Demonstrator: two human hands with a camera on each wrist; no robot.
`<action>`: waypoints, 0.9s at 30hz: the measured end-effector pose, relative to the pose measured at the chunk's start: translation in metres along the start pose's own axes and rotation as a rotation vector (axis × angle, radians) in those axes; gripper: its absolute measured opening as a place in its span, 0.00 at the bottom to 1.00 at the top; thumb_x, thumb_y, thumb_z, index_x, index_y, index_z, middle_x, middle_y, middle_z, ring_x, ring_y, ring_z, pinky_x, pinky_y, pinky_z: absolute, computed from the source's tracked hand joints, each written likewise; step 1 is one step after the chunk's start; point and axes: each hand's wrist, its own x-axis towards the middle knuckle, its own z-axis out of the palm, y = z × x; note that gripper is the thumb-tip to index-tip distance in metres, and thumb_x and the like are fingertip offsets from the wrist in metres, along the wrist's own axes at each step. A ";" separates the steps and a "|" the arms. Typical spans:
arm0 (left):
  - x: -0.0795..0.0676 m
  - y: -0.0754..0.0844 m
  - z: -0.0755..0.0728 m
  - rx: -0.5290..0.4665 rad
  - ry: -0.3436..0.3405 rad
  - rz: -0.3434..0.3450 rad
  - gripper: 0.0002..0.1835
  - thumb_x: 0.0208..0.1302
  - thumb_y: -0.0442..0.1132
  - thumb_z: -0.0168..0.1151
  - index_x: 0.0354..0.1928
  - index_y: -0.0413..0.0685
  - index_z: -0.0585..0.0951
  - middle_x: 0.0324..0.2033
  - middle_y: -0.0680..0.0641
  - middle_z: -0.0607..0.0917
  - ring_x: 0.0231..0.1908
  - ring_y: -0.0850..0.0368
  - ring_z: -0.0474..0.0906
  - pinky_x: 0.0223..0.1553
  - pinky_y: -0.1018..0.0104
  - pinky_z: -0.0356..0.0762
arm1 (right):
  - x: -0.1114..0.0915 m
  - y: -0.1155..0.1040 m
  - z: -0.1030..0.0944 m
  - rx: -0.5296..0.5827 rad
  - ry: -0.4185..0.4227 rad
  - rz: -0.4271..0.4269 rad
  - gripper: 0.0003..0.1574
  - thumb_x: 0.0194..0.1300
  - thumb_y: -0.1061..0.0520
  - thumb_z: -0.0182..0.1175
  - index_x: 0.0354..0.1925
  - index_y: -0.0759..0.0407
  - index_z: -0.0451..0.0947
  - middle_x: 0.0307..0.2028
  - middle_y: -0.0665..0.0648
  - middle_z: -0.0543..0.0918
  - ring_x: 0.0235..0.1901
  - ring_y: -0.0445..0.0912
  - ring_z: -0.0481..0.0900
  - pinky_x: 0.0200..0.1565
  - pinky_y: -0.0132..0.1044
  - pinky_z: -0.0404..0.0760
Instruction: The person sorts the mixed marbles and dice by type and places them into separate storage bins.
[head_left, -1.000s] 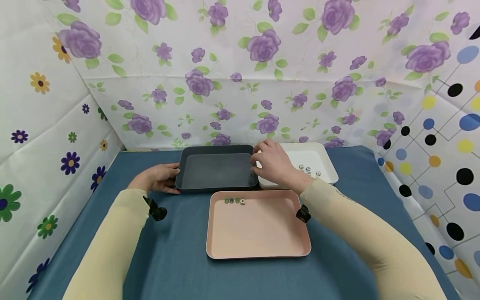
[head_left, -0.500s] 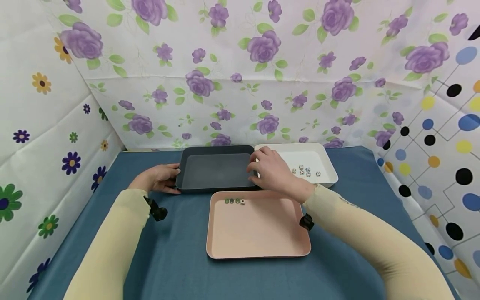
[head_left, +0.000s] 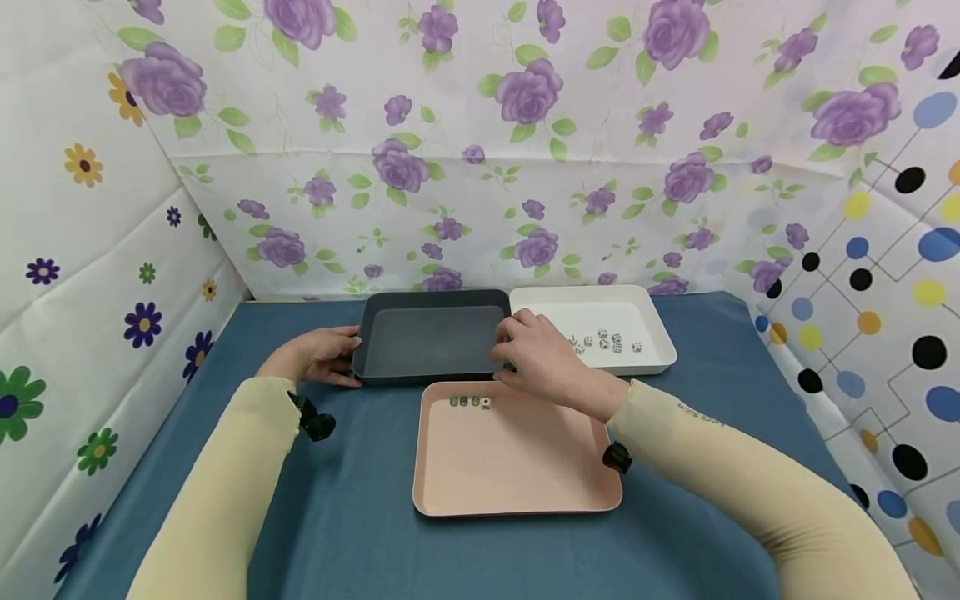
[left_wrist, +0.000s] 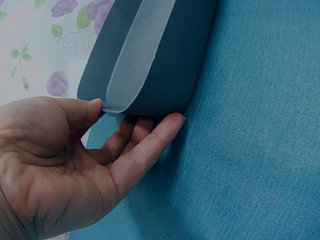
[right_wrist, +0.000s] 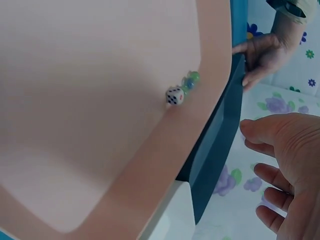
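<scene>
1. While the left hand [head_left: 318,357] holds the left end of the dark tray [head_left: 427,342], the head view shows the right hand [head_left: 543,354] by that tray's near right corner, fingers bent; whether they pinch anything, I cannot tell. The pink tray [head_left: 517,467] lies on the dark tray's near side, three beads [head_left: 464,402] and a die [head_left: 486,403] lined up inside it, along the edge closest to the dark tray. Just right of the dark tray, the white tray [head_left: 630,312] holds loose dice [head_left: 617,343].
2. In the left wrist view, the thumb on the rim and fingers against the lower wall clasp the dark tray's end. A sudden tug there could, I judge, jolt its neighbours and scatter the row.
3. In the right wrist view, thumb and index lie close, the other fingers slightly apart; anything small between them would be hidden. A slack pinch might drop it beside the dark tray, and a low pass could knock the die.
</scene>
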 end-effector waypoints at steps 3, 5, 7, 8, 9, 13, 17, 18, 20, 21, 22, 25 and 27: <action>0.000 0.000 0.000 0.002 -0.004 0.001 0.32 0.87 0.40 0.35 0.83 0.64 0.39 0.74 0.32 0.62 0.70 0.34 0.65 0.54 0.40 0.82 | -0.002 -0.002 0.004 0.027 -0.001 -0.012 0.08 0.62 0.50 0.75 0.41 0.47 0.92 0.47 0.54 0.80 0.46 0.52 0.70 0.46 0.46 0.73; 0.001 0.000 0.000 -0.002 -0.004 -0.002 0.32 0.87 0.40 0.35 0.83 0.64 0.40 0.74 0.32 0.62 0.70 0.34 0.65 0.55 0.40 0.81 | -0.004 -0.004 0.007 0.039 -0.001 -0.017 0.08 0.62 0.49 0.76 0.40 0.47 0.92 0.46 0.53 0.80 0.45 0.51 0.70 0.44 0.45 0.73; 0.001 0.000 -0.001 0.001 -0.007 -0.002 0.32 0.87 0.40 0.35 0.83 0.64 0.39 0.74 0.32 0.62 0.70 0.34 0.65 0.54 0.40 0.82 | -0.005 -0.005 0.009 0.050 -0.001 -0.021 0.09 0.62 0.47 0.76 0.40 0.47 0.92 0.45 0.53 0.80 0.44 0.51 0.69 0.44 0.45 0.72; 0.001 0.000 -0.001 0.000 -0.007 -0.003 0.32 0.87 0.40 0.35 0.83 0.64 0.40 0.73 0.32 0.63 0.70 0.34 0.66 0.54 0.40 0.82 | -0.005 -0.006 0.010 0.045 0.001 -0.022 0.10 0.61 0.46 0.76 0.40 0.47 0.92 0.44 0.53 0.80 0.44 0.51 0.70 0.43 0.45 0.72; 0.001 0.000 -0.001 0.000 -0.007 -0.003 0.32 0.87 0.40 0.35 0.83 0.64 0.40 0.73 0.32 0.63 0.70 0.34 0.66 0.54 0.40 0.82 | -0.006 -0.006 0.012 0.042 0.003 -0.024 0.11 0.61 0.45 0.76 0.40 0.47 0.92 0.44 0.53 0.80 0.44 0.51 0.70 0.43 0.45 0.72; 0.000 0.000 0.000 0.001 -0.005 -0.002 0.31 0.87 0.40 0.35 0.83 0.64 0.40 0.73 0.32 0.63 0.70 0.34 0.66 0.54 0.41 0.82 | -0.007 -0.008 0.016 0.033 0.005 -0.032 0.10 0.61 0.46 0.76 0.39 0.46 0.93 0.44 0.53 0.81 0.44 0.51 0.70 0.42 0.45 0.73; 0.001 -0.001 -0.001 -0.005 0.001 -0.003 0.31 0.87 0.40 0.35 0.83 0.64 0.41 0.73 0.32 0.63 0.70 0.34 0.66 0.54 0.41 0.82 | -0.009 -0.009 0.021 0.030 0.022 -0.051 0.05 0.62 0.49 0.76 0.37 0.45 0.93 0.43 0.52 0.80 0.45 0.51 0.70 0.42 0.44 0.72; 0.001 -0.001 -0.001 -0.006 0.002 -0.002 0.31 0.87 0.40 0.35 0.83 0.64 0.41 0.73 0.32 0.63 0.70 0.34 0.66 0.54 0.41 0.82 | -0.009 -0.010 0.023 0.028 0.031 -0.058 0.04 0.61 0.50 0.76 0.37 0.44 0.93 0.43 0.52 0.80 0.44 0.51 0.70 0.41 0.44 0.72; 0.002 -0.001 -0.001 -0.003 0.001 -0.001 0.31 0.87 0.40 0.35 0.83 0.64 0.41 0.73 0.32 0.63 0.70 0.34 0.66 0.54 0.41 0.82 | -0.010 -0.010 0.026 0.026 0.048 -0.074 0.03 0.61 0.51 0.76 0.36 0.44 0.93 0.42 0.52 0.80 0.44 0.51 0.71 0.40 0.44 0.72; 0.002 -0.001 -0.001 -0.003 0.000 0.000 0.31 0.87 0.40 0.35 0.83 0.64 0.41 0.73 0.32 0.63 0.70 0.34 0.66 0.54 0.41 0.82 | -0.010 -0.011 0.028 0.025 0.057 -0.082 0.03 0.60 0.52 0.76 0.35 0.44 0.93 0.41 0.52 0.80 0.43 0.51 0.71 0.40 0.44 0.72; 0.002 -0.001 -0.001 -0.004 0.001 -0.001 0.32 0.86 0.40 0.35 0.83 0.64 0.41 0.73 0.32 0.63 0.70 0.34 0.66 0.54 0.41 0.82 | -0.010 -0.011 0.029 0.023 0.062 -0.089 0.02 0.60 0.53 0.76 0.35 0.44 0.93 0.40 0.52 0.80 0.43 0.51 0.71 0.39 0.44 0.72; 0.001 -0.001 0.000 -0.004 0.002 -0.001 0.32 0.86 0.40 0.36 0.83 0.64 0.41 0.74 0.32 0.63 0.70 0.34 0.66 0.54 0.41 0.82 | -0.011 -0.013 0.032 0.012 0.059 -0.091 0.03 0.61 0.54 0.75 0.34 0.44 0.92 0.39 0.52 0.80 0.42 0.51 0.71 0.39 0.43 0.71; 0.001 0.000 0.000 -0.007 0.005 -0.002 0.32 0.86 0.40 0.36 0.83 0.64 0.41 0.74 0.32 0.62 0.70 0.34 0.65 0.53 0.41 0.82 | -0.011 -0.014 0.034 -0.003 0.045 -0.088 0.04 0.61 0.54 0.75 0.35 0.44 0.92 0.39 0.52 0.80 0.42 0.51 0.71 0.39 0.42 0.71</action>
